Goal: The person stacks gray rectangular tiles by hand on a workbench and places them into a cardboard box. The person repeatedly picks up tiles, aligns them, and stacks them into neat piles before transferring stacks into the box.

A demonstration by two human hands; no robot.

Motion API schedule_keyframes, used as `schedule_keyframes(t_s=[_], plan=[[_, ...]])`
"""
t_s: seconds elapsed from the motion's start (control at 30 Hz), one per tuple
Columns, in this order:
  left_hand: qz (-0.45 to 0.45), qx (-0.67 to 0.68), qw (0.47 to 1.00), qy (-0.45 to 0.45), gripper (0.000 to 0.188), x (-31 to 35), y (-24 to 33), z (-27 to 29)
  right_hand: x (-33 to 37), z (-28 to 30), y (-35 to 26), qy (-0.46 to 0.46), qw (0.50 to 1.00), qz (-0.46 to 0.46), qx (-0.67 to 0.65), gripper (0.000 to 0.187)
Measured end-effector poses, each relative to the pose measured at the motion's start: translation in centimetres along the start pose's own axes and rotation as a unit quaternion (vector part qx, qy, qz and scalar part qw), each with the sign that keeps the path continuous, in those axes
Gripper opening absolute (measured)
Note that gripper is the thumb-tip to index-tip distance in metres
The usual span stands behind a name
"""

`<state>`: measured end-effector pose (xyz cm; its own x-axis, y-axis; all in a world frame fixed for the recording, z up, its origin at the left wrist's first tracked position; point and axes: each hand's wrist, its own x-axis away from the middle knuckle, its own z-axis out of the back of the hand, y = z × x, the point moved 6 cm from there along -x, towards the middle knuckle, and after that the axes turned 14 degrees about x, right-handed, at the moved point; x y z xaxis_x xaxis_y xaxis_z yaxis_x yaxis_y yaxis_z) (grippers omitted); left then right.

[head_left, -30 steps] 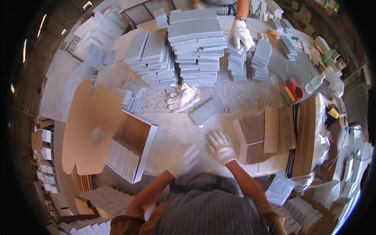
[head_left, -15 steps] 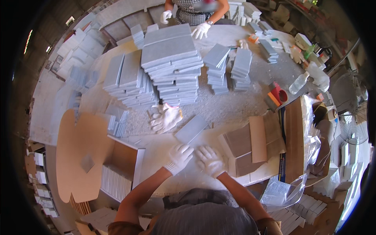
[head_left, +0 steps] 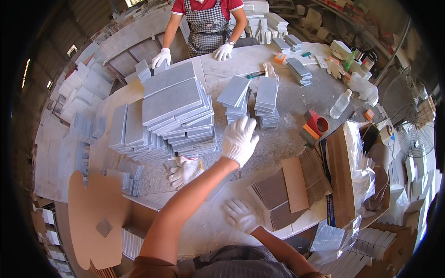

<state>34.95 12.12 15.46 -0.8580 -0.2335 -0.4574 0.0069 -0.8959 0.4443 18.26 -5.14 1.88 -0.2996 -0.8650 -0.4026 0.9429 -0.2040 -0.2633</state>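
My left hand (head_left: 239,141), in a white knitted glove, is stretched out over the table with its fingers apart and nothing visible in it. Its fingertips are nearest to two small stacks of grey stone tiles, one on the left (head_left: 233,92) and one on the right (head_left: 266,95); I cannot tell if they touch. Gloved too, my right hand (head_left: 241,216) lies flat and open on the pale near tabletop, slightly blurred. A single grey tile (head_left: 219,191) lies partly hidden under my left forearm. The tall tile stack (head_left: 174,104) stands to the left, with an unworn white glove (head_left: 186,171) before it.
Folded brown cardboard (head_left: 273,190) and an open carton (head_left: 345,171) sit at the right. Beyond them are a red tape dispenser (head_left: 317,124) and a clear bottle (head_left: 340,104). At the left stands a cardboard sheet (head_left: 95,217). Across the table, a co-worker's gloved hand (head_left: 161,58) touches tiles.
My left hand has left the spot beside my right hand and reached forward toward the small stacks. The view has tilted up. The co-worker's hand has come down at the stack's far side.
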Motion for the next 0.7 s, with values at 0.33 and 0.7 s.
schedule_keyframes(t_s=[0.33,0.7], plan=[[0.326,-0.218,0.918,-0.067,0.093,-13.2,-8.9,-3.0,1.5,-2.0,0.5,-0.051,0.997,-0.044,-0.034,0.05],[0.395,-0.153,0.906,0.011,0.091,-14.2,-14.8,-5.8,0.7,-1.7,0.8,-0.045,0.996,-0.038,-0.069,0.049]])
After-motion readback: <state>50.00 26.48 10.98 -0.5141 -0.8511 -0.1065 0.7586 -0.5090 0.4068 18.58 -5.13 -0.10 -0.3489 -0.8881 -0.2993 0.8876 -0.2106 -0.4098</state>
